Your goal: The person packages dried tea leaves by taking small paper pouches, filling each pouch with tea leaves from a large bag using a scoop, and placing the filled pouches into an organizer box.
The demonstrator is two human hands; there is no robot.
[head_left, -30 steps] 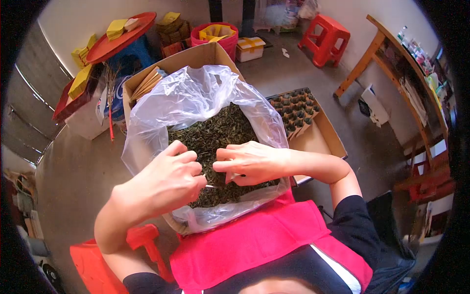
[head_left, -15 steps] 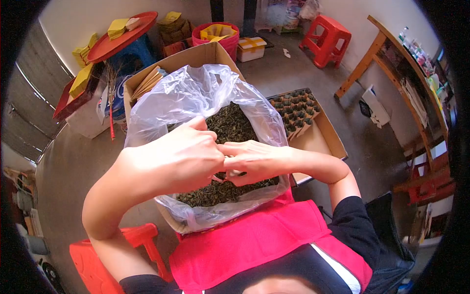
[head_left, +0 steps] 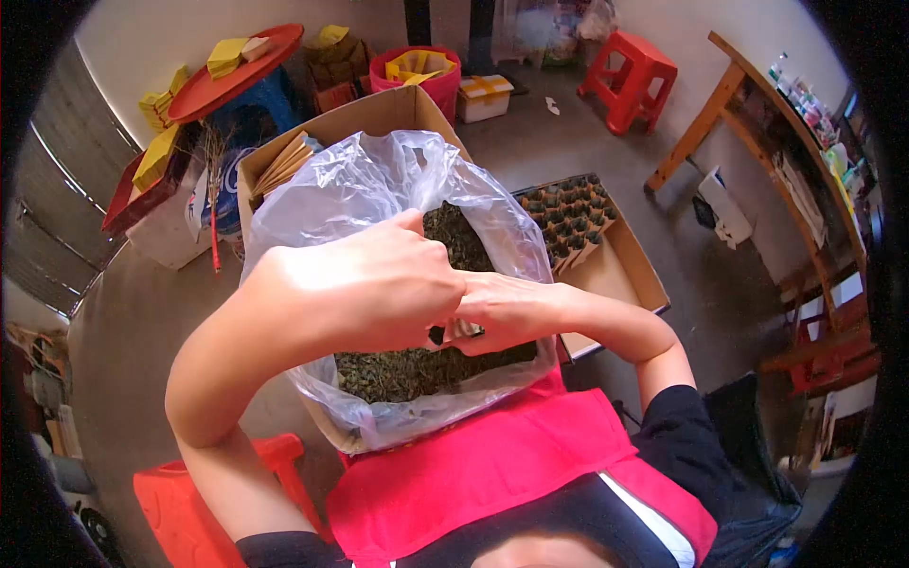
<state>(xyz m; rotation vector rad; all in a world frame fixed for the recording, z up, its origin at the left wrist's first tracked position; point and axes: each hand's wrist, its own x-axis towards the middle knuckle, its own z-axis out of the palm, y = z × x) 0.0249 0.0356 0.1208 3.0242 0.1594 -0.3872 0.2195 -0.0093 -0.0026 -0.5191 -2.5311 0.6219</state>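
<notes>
My left hand point(head_left: 402, 279) is closed, knuckles up, over a clear plastic bag point(head_left: 327, 204) of dark dried leaves point(head_left: 407, 374). Right against it, my right hand point(head_left: 507, 312) has its fingers bent and touching the left fingers. Between the two hands a small dark and pale thing shows in part; the fingers cover most of it. The bag lies spread open inside a cardboard box point(head_left: 374, 114) in front of me. To its right, a shallow carton point(head_left: 615, 284) holds rows of upright brown paper tubes point(head_left: 568, 213) with dark tops.
Flat brown paper pieces point(head_left: 284, 168) stand in the box's far left corner. Beyond are a red round tray point(head_left: 270, 62), a pink bucket point(head_left: 445, 85) and a red stool point(head_left: 630, 80). A wooden table point(head_left: 748, 95) stands at right, another red stool point(head_left: 180, 502) at lower left.
My left hand has moved slightly right and turned, its wrist higher, covering more of the leaves. My right hand stays close to it, fingers slightly shifted.
</notes>
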